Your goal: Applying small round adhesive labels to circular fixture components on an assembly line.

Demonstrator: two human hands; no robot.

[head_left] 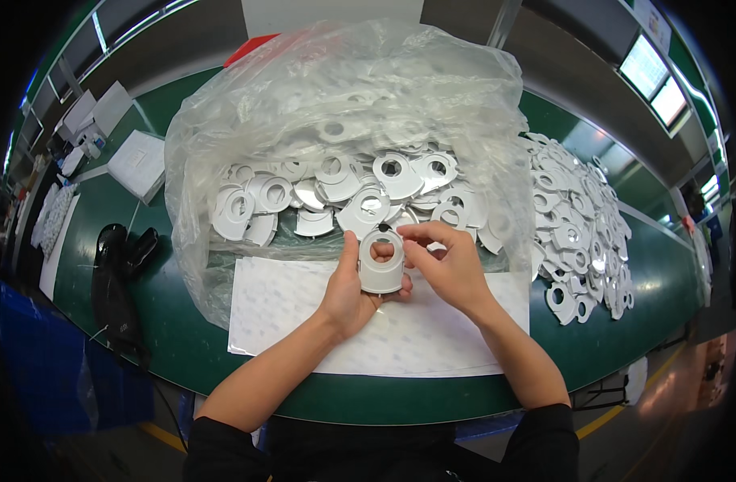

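My left hand [348,299] holds up a white plastic part [381,281] with a round hole, thumb along its left side and fingers behind it. A finger shows through the hole. At the part's top edge is a small dark spot. My right hand [454,267] is closed, its thumb and fingertips pinched together at the part's upper right edge. Whatever is between those fingertips is too small to make out. Both hands are above white paper sheets [303,321] on the green table [368,399].
Beyond my hands, a clear plastic bag [344,72] lies open with many similar white parts [332,181] spilling from it. A heap of such parts [581,233] covers the table at right. At left are a black handheld device [115,289] and a white box [137,165].
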